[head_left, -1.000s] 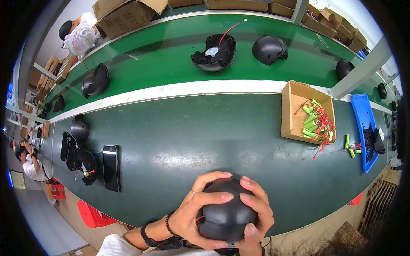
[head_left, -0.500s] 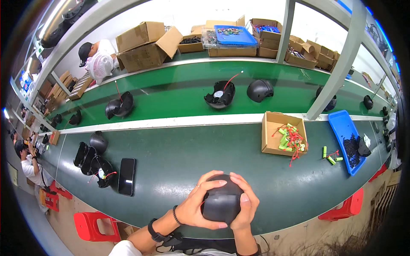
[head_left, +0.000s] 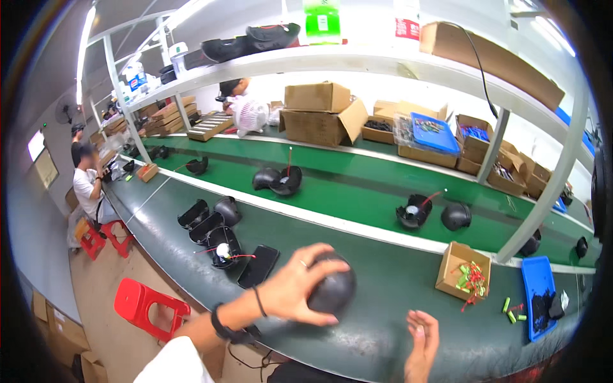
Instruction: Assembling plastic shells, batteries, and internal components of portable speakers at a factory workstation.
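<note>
My left hand (head_left: 297, 287) grips a smooth black ball-shaped casing (head_left: 334, 286) from its left side, fingers over the top and thumb low. The casing rests on or just above the dark green worktable (head_left: 377, 287); which one I cannot tell. To the right, apart from the casing, my right hand (head_left: 421, 341) is open and empty, its fingers slightly bent. A black phone (head_left: 258, 267) lies left of my left hand. Beyond it are several black shell parts (head_left: 207, 226), one with a white round part (head_left: 223, 250) and red wires.
A cardboard box (head_left: 451, 271) of green cells with red wires stands right, beside a blue tray (head_left: 535, 281) of small black pieces. Behind runs a green conveyor (head_left: 357, 198) carrying black shells. A metal shelf frame (head_left: 549, 185) rises at right. A red stool (head_left: 147, 306) stands left.
My right hand has let go of the casing and moved away to the right. My left hand still holds it. The view has swung left and upward.
</note>
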The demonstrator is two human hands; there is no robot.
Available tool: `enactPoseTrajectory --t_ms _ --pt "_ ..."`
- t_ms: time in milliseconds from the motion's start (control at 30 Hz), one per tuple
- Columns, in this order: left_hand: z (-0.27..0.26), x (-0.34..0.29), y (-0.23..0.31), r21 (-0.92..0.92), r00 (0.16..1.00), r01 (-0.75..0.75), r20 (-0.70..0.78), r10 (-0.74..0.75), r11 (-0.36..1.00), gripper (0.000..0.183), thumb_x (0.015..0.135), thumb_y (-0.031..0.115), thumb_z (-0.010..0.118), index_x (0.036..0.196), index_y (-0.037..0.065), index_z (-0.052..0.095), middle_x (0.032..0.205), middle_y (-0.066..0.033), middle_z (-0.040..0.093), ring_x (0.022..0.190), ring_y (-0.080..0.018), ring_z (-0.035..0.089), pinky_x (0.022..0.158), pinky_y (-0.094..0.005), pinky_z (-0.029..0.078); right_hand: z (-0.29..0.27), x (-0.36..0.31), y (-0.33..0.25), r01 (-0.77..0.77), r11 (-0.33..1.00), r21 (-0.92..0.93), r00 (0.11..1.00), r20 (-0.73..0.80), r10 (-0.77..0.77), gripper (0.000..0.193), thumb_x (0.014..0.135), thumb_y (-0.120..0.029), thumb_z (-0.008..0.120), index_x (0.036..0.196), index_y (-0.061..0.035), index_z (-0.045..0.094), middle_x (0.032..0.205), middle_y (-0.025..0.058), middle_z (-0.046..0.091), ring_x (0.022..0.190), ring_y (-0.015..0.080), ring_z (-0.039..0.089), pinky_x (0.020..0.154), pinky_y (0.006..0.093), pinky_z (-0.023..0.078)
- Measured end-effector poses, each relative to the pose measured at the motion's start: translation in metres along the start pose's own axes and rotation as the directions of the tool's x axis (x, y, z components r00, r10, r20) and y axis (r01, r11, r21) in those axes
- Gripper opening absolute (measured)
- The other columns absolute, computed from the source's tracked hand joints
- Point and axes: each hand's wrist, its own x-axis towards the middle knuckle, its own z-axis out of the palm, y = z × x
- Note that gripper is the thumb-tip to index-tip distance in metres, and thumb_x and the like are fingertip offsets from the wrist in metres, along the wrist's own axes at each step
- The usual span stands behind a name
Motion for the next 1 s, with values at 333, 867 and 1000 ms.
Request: enactPoseTrajectory --t_ms 333,867,1000 --pt "-0.076 0.041 -0.197 0.612 0.64 0.492 0.227 -0.734 0.619 0.113 0.061 0.065 0.094 0.157 0.031 0.044 0.154 -0.0299 0.045 0.14 -0.0572 0.046 0.114 -0.0618 0.047 0.023 0.013 -0.062 0.198 0.875 -0.441 0.929 0.37 -0.024 0.036 0.103 -0.019 0.073 0.135 -0.0046 0.063 0.125 0.0169 0.072 0.115 0.0285 0.074 0.1 0.039 0.059" --pt "0.007 0.063 -0.086 0.172 0.979 0.15 0.111 -0.17 0.974 0.097 0.089 0.046 0.085 0.16 -0.002 0.038 0.155 -0.0326 0.047 0.145 -0.0487 0.044 0.123 -0.0554 0.035 -0.083 0.373 -0.046 -0.035 0.504 -0.863 0.986 0.052 0.158 0.082 0.086 -0.038 0.086 0.144 0.0046 0.046 0.126 0.0293 0.07 0.105 0.0419 0.074 0.084 0.0472 0.064" --pt "0.093 0.129 -0.076 -0.238 0.971 0.222 0.137 -0.194 0.945 0.094 0.094 0.042 0.081 0.161 -0.004 0.034 0.153 -0.0338 0.048 0.143 -0.0487 0.049 0.121 -0.0541 0.039 -0.015 0.415 0.006 -0.308 0.621 -0.721 0.943 -0.147 0.297 0.092 0.089 -0.036 0.078 0.158 0.0078 0.035 0.132 0.0354 0.066 0.099 0.0418 0.079 0.067 0.0457 0.069"
